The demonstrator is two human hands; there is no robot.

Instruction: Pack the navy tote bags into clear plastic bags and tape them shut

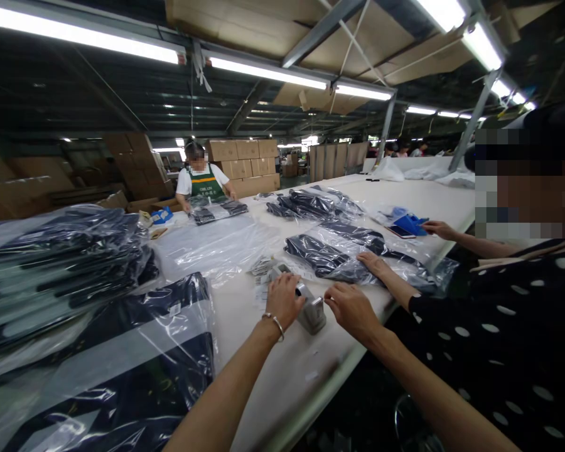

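Note:
A grey tape dispenser (313, 317) stands on the white table (268, 339) in front of me. My left hand (285, 298), with a bracelet at its wrist, is closed over the dispenser's far left part and hides some of it. Just right of the dispenser's front end is my right hand (351, 309), thumb and fingers pinched together. Whatever lies in that pinch is too small to make out. Behind the dispenser are some small printed labels (262, 271), partly covered by my left hand.
Bagged dark garments lie at left front (136, 351), in a tall stack (61, 270) and at centre (339, 245). Close on my right, a person in a dotted top (499, 339) rests a hand on a bag. Across the table, a person in a green apron (207, 183) handles another bag.

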